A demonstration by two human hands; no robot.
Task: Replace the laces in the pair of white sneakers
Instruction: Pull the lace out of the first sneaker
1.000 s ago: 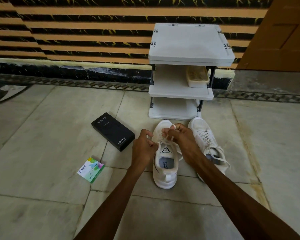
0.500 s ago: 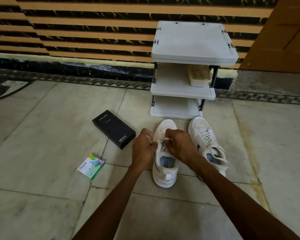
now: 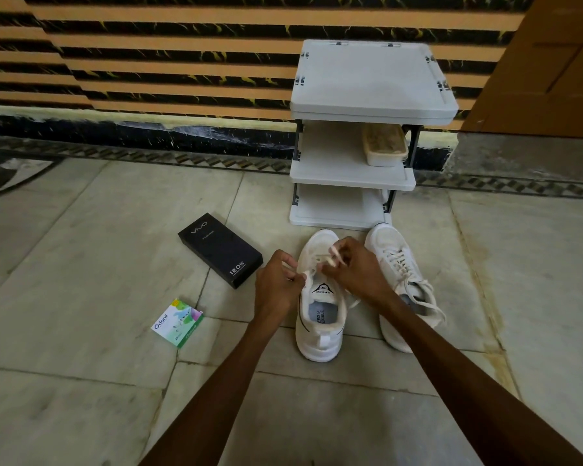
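Right hand [image 3: 354,270] is hovering over the lace area of the left sneaker [image 3: 320,338], fingers curling in, pinching a bit of white lace [image 3: 318,260] at the fingertips. Left hand [image 3: 276,284] is sitting at the left edge of the same sneaker, just by the tongue, fingers curling too and pinching another part of the lace. Exactly which eyelet the lace is passing through, cannot tell; the hands are covering it. Both forearms are reaching in from the near side.

Left sneaker is standing upright on the floor [image 3: 81,264], toe pointing far, heel near, black logo showing on the tongue and printing showing on the insole. Right sneaker [image 3: 394,250] is lying just beside it on the right, angling a little, heel partly hiding under the right forearm. It is laced, with loose lace ends trailing near its opening.

Just far of the two toes, a white shelf rack [image 3: 371,79] is standing against the striped wall [image 3: 148,45], with a pale oblong container [image 3: 384,146] sitting on the right side of its middle shelf. Left of the sneakers, a black box [image 3: 220,249] marked vivo and 120W is lying flat and diagonal on the floor. Nearer and further left, a small green and white Odonil box [image 3: 177,322] is lying flat. A brown door [image 3: 552,62] is showing at the far right.
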